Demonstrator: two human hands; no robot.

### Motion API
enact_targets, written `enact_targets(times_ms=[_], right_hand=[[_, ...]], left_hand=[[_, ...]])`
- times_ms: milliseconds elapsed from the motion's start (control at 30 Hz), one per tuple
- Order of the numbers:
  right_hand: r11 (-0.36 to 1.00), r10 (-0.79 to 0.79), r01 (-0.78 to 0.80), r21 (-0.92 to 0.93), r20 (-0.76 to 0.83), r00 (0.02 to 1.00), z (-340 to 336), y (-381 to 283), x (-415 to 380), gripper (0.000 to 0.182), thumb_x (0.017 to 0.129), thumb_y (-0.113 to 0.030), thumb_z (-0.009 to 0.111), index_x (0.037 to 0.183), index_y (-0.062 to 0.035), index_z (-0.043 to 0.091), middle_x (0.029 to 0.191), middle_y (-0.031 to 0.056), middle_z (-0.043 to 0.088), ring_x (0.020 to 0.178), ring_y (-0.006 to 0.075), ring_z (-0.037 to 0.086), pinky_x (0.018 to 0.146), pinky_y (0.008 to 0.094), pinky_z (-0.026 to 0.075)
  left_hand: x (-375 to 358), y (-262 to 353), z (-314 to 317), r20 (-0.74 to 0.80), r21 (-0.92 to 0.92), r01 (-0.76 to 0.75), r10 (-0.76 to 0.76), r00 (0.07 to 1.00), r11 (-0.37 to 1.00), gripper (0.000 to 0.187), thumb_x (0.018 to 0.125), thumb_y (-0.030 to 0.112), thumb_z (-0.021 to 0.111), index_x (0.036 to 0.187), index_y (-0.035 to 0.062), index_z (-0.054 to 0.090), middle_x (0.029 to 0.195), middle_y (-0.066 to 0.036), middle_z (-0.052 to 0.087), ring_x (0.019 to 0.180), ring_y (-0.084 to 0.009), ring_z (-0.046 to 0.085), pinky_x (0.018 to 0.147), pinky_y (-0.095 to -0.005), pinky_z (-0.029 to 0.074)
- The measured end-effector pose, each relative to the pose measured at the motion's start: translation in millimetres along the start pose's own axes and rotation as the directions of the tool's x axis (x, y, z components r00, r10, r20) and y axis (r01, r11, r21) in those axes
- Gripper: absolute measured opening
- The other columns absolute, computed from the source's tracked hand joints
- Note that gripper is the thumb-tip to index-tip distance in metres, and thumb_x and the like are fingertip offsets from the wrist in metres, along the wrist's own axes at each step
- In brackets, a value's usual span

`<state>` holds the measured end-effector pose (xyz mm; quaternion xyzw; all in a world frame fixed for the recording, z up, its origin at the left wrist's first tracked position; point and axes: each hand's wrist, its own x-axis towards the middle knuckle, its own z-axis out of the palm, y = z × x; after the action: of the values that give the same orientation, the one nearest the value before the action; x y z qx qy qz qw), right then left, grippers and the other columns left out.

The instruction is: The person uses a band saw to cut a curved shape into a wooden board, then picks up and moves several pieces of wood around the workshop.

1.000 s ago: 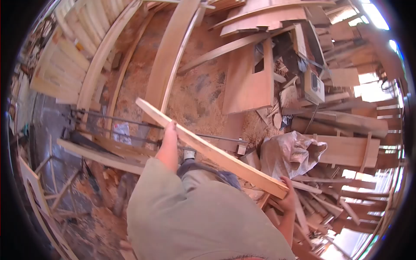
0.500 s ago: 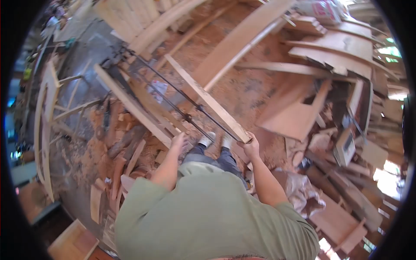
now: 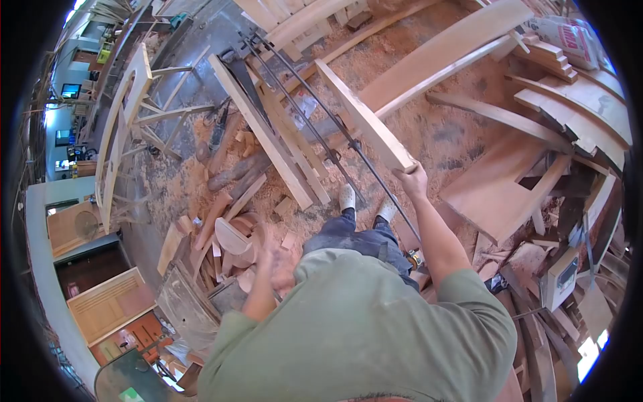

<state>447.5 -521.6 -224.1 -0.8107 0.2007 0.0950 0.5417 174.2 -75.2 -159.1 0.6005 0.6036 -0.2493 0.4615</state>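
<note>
My right hand (image 3: 412, 179) is closed on the near end of a long pale wooden beam (image 3: 365, 120), which slants away toward the upper left. Beside the beam run two long dark metal bars (image 3: 305, 119) with clamp-like fittings. My left hand (image 3: 266, 258) is low on the left, smeared by motion, near round and curved wood offcuts (image 3: 234, 236); its fingers cannot be made out. Another long board (image 3: 258, 127) lies left of the metal bars, apart from both hands.
A wooden frame with legs (image 3: 137, 80) stands at the left. A wide plank (image 3: 442, 57) slants across the back. A panel with a cut-out (image 3: 495, 194) lies at the right, near a grey box (image 3: 561, 278). Shavings cover the floor (image 3: 415, 134).
My left hand has moved back and down, away from the boards. My right hand still holds the beam end. The camera view has turned, showing more of the room at the left.
</note>
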Motion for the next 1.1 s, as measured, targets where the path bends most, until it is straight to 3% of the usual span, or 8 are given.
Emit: enact_targets(times_ms=[100, 167, 333, 400, 633, 800, 967, 1100], right_hand=[[0.984, 0.109, -0.111, 0.14, 0.019, 0.994, -1.3, 14.2, 28.9, 0.054, 0.074, -0.036, 0.082, 0.118, -0.0102, 0.061, 0.102, 0.0081, 0.066, 0.091, 0.0285, 0.064, 0.081, 0.0418, 0.051], [0.499, 0.674, -0.707, 0.502, 0.288, 0.68, -20.2, -3.5, 19.4, 0.052, 0.081, -0.042, 0.074, 0.119, -0.0108, 0.058, 0.106, 0.0107, 0.062, 0.095, 0.0302, 0.06, 0.082, 0.0498, 0.048], [0.512, 0.622, -0.7, 0.497, 0.347, 0.702, -5.4, 23.6, 23.1, 0.054, 0.084, -0.046, 0.069, 0.124, -0.0132, 0.053, 0.116, 0.012, 0.058, 0.105, 0.032, 0.054, 0.085, 0.057, 0.044], [0.538, 0.632, -0.689, 0.486, 0.308, 0.711, 0.7, 25.6, 30.7, 0.054, 0.085, -0.046, 0.067, 0.126, -0.0146, 0.051, 0.119, 0.0119, 0.058, 0.109, 0.0327, 0.053, 0.086, 0.0595, 0.043], [0.547, 0.544, -0.681, 0.486, 0.412, 0.731, 2.5, 45.1, 51.6, 0.052, 0.09, -0.045, 0.063, 0.13, -0.0156, 0.049, 0.126, 0.0128, 0.055, 0.111, 0.0346, 0.053, 0.09, 0.0629, 0.041], [0.619, 0.581, -0.659, 0.427, 0.316, 0.75, -17.7, 37.0, 64.0, 0.062, 0.087, -0.054, 0.063, 0.13, -0.0112, 0.05, 0.128, 0.0151, 0.054, 0.113, 0.0357, 0.052, 0.092, 0.0608, 0.041], [0.611, 0.499, -0.742, 0.277, 0.593, 0.632, -41.6, 76.7, 103.8, 0.077, 0.084, -0.068, 0.056, 0.131, -0.0072, 0.05, 0.126, 0.015, 0.055, 0.11, 0.0336, 0.052, 0.093, 0.0552, 0.042], [0.717, 0.594, -0.69, -0.101, 0.608, 0.528, -63.0, 44.4, 96.0, 0.102, 0.073, -0.078, 0.059, 0.131, 0.0033, 0.035, 0.095, 0.0111, 0.047, 0.077, 0.027, 0.046, 0.073, 0.0463, 0.042]], left_hand=[[-39.3, -8.5, 25.9, 0.044, 0.272, -0.043, 0.032, 0.999, 0.961, 0.065, 0.095, 0.06, 0.038, 0.139, 0.0125, 0.046, 0.125, -0.016, 0.061, 0.101, -0.0282, 0.062, 0.087, -0.0422, 0.046], [-50.9, -32.2, 29.1, 0.136, 0.16, -0.016, -0.006, 0.991, 0.987, 0.061, 0.098, 0.057, 0.036, 0.139, 0.0119, 0.043, 0.125, -0.015, 0.061, 0.103, -0.0279, 0.062, 0.08, -0.0414, 0.048], [-34.5, -42.4, 10.9, -0.045, -0.023, -0.076, 0.075, 0.996, 0.997, 0.061, 0.1, 0.052, 0.039, 0.14, 0.0069, 0.039, 0.127, -0.017, 0.059, 0.101, -0.0301, 0.062, 0.081, -0.04, 0.049], [-24.5, -44.6, 6.7, -0.127, -0.164, -0.153, 0.133, 0.983, 0.975, 0.058, 0.099, 0.052, 0.041, 0.13, 0.0038, 0.052, 0.11, -0.012, 0.068, 0.083, -0.0204, 0.066, 0.06, -0.0314, 0.05], [-53.3, -26.0, 25.2, -0.086, -0.077, -0.233, 0.226, 0.97, 0.97, 0.053, 0.1, 0.047, 0.044, 0.115, -0.0006, 0.061, 0.102, -0.014, 0.069, 0.081, -0.0167, 0.065, 0.058, -0.0252, 0.048], [-74.1, -45.4, 35.8, -0.146, -0.109, -0.361, 0.345, 0.927, 0.926, 0.053, 0.1, 0.043, 0.045, 0.115, -0.0039, 0.063, 0.095, -0.013, 0.069, 0.075, -0.019, 0.064, 0.064, -0.0323, 0.051], [-53.7, -91.4, 38.3, -0.145, -0.17, -0.208, 0.184, 0.972, 0.963, 0.052, 0.1, 0.04, 0.046, 0.126, -0.0028, 0.057, 0.108, -0.018, 0.067, 0.095, -0.0233, 0.067, 0.081, -0.0354, 0.052], [-40.2, -124.2, 51.3, -0.218, 0.097, -0.227, 0.243, 0.945, 0.969, 0.058, 0.088, 0.048, 0.056, 0.114, -0.0033, 0.064, 0.111, -0.026, 0.066, 0.106, -0.0339, 0.064, 0.089, -0.0427, 0.049]])
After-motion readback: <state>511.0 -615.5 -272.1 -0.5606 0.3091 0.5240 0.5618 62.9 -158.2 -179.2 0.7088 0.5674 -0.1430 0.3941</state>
